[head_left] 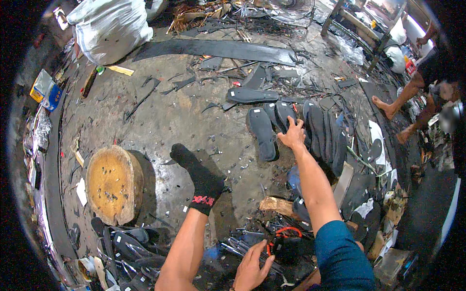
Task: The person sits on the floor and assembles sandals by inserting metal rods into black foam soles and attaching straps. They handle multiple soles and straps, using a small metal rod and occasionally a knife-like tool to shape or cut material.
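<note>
My right hand (292, 135) is stretched forward over a row of black rubber shoe soles (320, 133) lying on the concrete floor. Its extended fingertips touch the near end of one sole (284, 112). Another black sole (262, 132) lies just left of the hand. My left hand (251, 267) hovers low near my body, fingers apart, beside a red-handled tool (284, 233) and a dark heap of rubber pieces. It holds nothing. My leg in a black sock (201, 179) stretches out between the two hands.
A round wooden chopping block (112, 184) stands at the left. A long black rubber strip (218, 48) and a white sack (109, 29) lie farther off. More soles (126, 242) pile up at lower left. Another person's bare legs (398, 104) are at the right.
</note>
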Demonstrator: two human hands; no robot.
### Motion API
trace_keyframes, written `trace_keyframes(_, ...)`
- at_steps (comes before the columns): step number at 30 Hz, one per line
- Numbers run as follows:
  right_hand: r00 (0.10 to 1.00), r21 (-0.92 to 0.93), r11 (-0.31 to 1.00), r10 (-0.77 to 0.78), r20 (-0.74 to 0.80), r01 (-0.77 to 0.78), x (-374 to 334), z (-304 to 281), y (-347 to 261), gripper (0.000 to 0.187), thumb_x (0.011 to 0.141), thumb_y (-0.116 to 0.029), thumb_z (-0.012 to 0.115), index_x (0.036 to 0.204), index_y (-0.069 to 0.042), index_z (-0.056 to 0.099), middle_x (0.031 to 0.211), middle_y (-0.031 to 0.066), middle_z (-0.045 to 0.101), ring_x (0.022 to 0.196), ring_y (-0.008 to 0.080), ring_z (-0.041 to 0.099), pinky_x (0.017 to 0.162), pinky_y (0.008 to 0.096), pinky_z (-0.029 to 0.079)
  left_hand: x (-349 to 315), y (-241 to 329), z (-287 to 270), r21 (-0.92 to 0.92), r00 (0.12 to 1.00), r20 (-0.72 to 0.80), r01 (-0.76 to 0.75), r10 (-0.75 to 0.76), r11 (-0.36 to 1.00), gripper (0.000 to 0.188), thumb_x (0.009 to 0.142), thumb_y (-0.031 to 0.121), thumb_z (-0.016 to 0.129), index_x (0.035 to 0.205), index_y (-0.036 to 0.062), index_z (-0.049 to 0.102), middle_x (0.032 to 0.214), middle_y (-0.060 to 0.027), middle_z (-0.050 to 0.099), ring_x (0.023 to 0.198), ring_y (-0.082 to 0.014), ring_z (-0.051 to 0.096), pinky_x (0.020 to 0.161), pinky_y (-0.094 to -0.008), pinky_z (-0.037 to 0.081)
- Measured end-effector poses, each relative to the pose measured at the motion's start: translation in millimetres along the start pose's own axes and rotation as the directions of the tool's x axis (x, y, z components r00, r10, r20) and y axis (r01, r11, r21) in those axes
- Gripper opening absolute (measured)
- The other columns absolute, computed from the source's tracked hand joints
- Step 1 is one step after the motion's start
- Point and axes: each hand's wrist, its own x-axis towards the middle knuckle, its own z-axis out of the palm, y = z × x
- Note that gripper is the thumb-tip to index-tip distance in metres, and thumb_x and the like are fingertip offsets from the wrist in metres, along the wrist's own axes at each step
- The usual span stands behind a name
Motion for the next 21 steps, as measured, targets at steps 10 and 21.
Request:
trace_keyframes(10, 0.914, -0.137, 0.915, -0.350, 0.203, 0.381, -99, 5, -50, 0.116, 0.066, -0.035, 0.088, 0.158, -0.031, 0.018, 0.141, 0.0248, 0.041, 0.126, 0.0448, 0.049, 0.104, 0.0544, 0.043, -4, 0, -4, -0.050, 0.999, 0.043, -0.004, 0.006, 0.999, 0.050, 0.094, 0.017, 0.068, 0.137, -0.0006, 0.051, 0.130, -0.0243, 0.058, 0.120, -0.0410, 0.057, 0.102, -0.0421, 0.047)
trace_keyframes(21, 0.742, -0.515, 0.596, -0.659, 0.125, 0.616, 117, -18, -96, 0.087, 0.062, -0.017, 0.075, 0.141, -0.004, 0.042, 0.126, 0.0132, 0.058, 0.122, 0.0321, 0.053, 0.104, 0.0477, 0.039, 1, -4, 3, 0.017, 0.957, 0.236, 0.171, -0.170, 0.985, 0.055, 0.093, 0.017, 0.067, 0.140, -0.0026, 0.046, 0.137, -0.0267, 0.052, 0.128, -0.0430, 0.049, 0.109, -0.0445, 0.041)
